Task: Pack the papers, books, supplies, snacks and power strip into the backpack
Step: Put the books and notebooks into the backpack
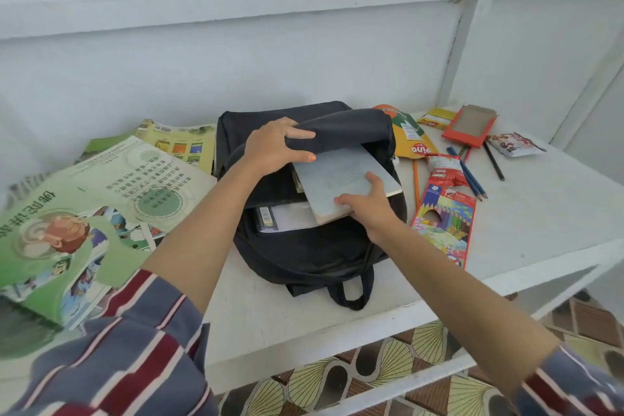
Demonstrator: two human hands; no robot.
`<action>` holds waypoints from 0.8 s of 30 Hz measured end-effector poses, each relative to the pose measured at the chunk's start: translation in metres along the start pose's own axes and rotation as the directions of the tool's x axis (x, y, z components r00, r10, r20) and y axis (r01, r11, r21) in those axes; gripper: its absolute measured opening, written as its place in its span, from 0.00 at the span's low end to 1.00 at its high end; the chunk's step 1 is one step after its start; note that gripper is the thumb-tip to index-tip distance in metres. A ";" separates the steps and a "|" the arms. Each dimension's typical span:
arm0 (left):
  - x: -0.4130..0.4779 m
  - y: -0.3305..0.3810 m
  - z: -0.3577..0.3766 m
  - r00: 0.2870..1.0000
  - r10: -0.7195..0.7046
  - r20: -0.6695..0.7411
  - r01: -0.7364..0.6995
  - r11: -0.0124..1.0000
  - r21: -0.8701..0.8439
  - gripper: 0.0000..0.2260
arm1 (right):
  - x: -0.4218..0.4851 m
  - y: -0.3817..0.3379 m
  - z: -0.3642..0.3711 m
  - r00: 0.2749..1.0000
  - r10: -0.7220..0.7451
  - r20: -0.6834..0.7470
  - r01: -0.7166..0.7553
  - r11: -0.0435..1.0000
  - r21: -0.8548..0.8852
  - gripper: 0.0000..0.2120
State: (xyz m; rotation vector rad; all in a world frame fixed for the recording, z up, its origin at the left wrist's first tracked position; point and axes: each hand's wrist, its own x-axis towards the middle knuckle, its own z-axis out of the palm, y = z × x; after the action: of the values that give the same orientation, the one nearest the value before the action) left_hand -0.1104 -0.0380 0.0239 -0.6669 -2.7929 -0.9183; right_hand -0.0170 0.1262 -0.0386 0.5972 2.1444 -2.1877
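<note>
Now the right hand [369,209] grips a pale book [341,179] by its near edge, fingers on the cover, the book tilted and half inside the mouth of the black backpack [304,253]. Left hand [273,145] grips the flap [347,130], lifting it over the opening. Inside lie a white paper [293,218] and a barcoded item [266,218]. Green booklets [101,186] lie left of the backpack; a pencil box [445,223], snacks [442,169] and loose pencils [472,179] lie right, on the white table [540,213]
</note>
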 end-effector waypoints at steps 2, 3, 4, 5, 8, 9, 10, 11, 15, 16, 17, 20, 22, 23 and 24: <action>0.000 0.001 -0.002 1.000 -0.003 0.011 0.003 1.000 -0.012 0.20 | 0.000 -0.010 -0.010 0.979 0.122 0.163 -0.097 0.983 -0.153 0.44; 0.001 0.001 -0.003 1.000 -0.004 0.016 0.004 1.000 -0.015 0.20 | -0.001 -0.017 -0.017 0.960 0.178 0.214 -0.126 0.963 -0.240 0.45; 0.001 0.000 -0.004 1.000 -0.005 0.020 0.005 1.000 -0.019 0.20 | -0.002 -0.023 -0.025 0.947 0.217 0.236 -0.132 0.934 -0.331 0.44; 0.000 0.000 -0.004 1.000 -0.004 0.023 0.004 1.000 -0.021 0.20 | -0.004 -0.029 -0.031 0.947 0.226 0.229 -0.110 0.896 -0.430 0.42; 0.000 0.000 -0.004 1.000 -0.009 0.030 0.010 1.000 -0.029 0.19 | 0.001 -0.031 -0.039 0.977 -0.123 0.173 0.211 0.486 -0.848 0.29; 0.000 0.000 -0.005 0.999 -0.010 0.030 0.011 0.999 -0.034 0.19 | 0.004 -0.026 -0.039 0.934 -0.261 0.242 0.311 0.268 -0.912 0.26; 0.000 0.000 -0.005 0.999 -0.009 0.030 0.011 0.999 -0.037 0.19 | 0.008 -0.020 -0.037 0.884 -0.327 0.335 0.390 0.118 -0.913 0.24; 0.000 0.000 -0.006 0.999 -0.009 0.031 0.010 0.999 -0.040 0.19 | 0.012 -0.014 -0.036 0.839 -0.347 0.419 0.462 0.045 -0.886 0.23; 0.001 0.000 -0.006 0.999 -0.008 0.048 0.011 0.998 -0.058 0.19 | 0.029 0.001 -0.036 0.794 -0.368 0.484 0.561 0.136 -0.817 0.19; 0.001 -0.001 -0.006 0.999 -0.009 0.053 0.013 0.998 -0.060 0.19 | 0.032 0.003 -0.035 0.794 -0.390 0.467 0.558 0.161 -0.814 0.19; 0.001 -0.001 -0.007 0.998 -0.011 0.057 0.014 0.998 -0.064 0.19 | 0.035 0.004 -0.034 0.790 -0.413 0.454 0.558 0.173 -0.812 0.19; 0.001 -0.003 -0.007 0.998 -0.017 0.067 0.023 0.996 -0.085 0.19 | 0.045 0.004 -0.027 0.780 -0.445 0.440 0.570 0.214 -0.793 0.18; 0.001 -0.004 -0.007 0.997 -0.020 0.075 0.028 0.995 -0.100 0.19 | 0.053 0.001 -0.025 0.788 -0.442 0.428 0.571 0.266 -0.777 0.17; 0.001 -0.004 -0.007 0.997 -0.022 0.079 0.031 0.994 -0.105 0.19 | 0.057 -0.001 -0.024 0.794 -0.435 0.424 0.569 0.288 -0.770 0.17; 0.002 -0.005 -0.007 0.996 -0.024 0.082 0.033 0.993 -0.111 0.19 | 0.061 -0.002 -0.024 0.799 -0.429 0.421 0.567 0.307 -0.764 0.17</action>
State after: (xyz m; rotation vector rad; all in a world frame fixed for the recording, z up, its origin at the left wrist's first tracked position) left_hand -0.1140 -0.0451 0.0277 -0.6957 -2.8445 -1.0841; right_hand -0.0678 0.1648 -0.0537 -0.3666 3.1576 -0.7757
